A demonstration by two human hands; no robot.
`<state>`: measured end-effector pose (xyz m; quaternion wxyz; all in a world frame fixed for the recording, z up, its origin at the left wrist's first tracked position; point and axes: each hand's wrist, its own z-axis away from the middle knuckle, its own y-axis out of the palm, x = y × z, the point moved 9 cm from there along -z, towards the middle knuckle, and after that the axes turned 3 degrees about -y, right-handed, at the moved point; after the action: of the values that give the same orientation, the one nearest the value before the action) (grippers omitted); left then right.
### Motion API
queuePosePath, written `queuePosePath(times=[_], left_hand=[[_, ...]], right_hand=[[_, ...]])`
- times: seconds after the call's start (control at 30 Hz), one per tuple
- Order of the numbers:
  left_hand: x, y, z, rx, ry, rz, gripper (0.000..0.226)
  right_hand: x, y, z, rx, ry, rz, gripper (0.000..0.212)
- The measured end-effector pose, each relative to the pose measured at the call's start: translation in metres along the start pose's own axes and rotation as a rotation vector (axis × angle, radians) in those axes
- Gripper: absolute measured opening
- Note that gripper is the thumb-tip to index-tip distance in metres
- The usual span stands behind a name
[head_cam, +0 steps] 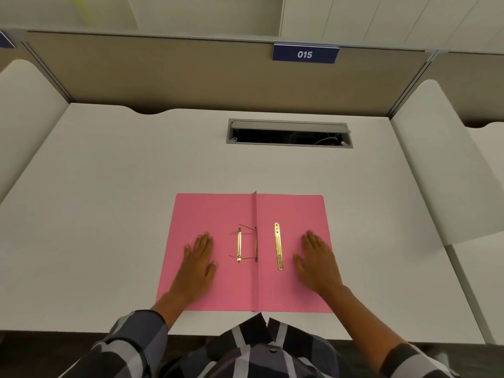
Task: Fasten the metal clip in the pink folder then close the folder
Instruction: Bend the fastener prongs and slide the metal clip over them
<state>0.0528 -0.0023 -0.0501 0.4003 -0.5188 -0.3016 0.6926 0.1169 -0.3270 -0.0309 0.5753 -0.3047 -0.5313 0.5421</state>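
Note:
A pink folder (218,208) lies open and flat on the white desk (109,173), its spine crease running down the middle. Beside the crease on the left flap sits the brass fastener base (239,245), with two thin prongs sticking out across the crease. A separate brass clip bar (278,246) lies loose on the right flap. My left hand (198,259) rests flat, palm down, on the left flap. On the right flap my right hand (316,259) lies flat as well, to the right of the bar. Neither hand holds anything.
A grey cable hatch (289,132) stands open in the desk behind the folder. Beige partition walls surround the desk, with a blue "015" sign (305,54) on the back one. The desk's front edge lies just below the folder.

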Motion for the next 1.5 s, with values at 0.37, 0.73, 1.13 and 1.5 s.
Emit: queuePosePath(times=[0.37,0.73,1.13,1.5], left_hand=[[-0.015,-0.013,0.024,-0.274,-0.261,0.602,0.029],[-0.030,0.023,0.020,-0.072,-0.396,0.853,0.025],[-0.048,0.032,0.004,-0.057,-0.450,1.036,0.016],[-0.060,0.030,0.003,-0.048,-0.422,1.165,0.015]], right_hand=[[0.055,-0.020,-0.056,0.217,-0.069,-0.286,0.095],[0.066,-0.019,-0.080,0.267,-0.109,-0.111,0.100],[0.066,-0.019,-0.093,0.298,-0.085,-0.159,0.093],[0.075,-0.019,-0.078,0.251,-0.036,-0.501,0.065]])
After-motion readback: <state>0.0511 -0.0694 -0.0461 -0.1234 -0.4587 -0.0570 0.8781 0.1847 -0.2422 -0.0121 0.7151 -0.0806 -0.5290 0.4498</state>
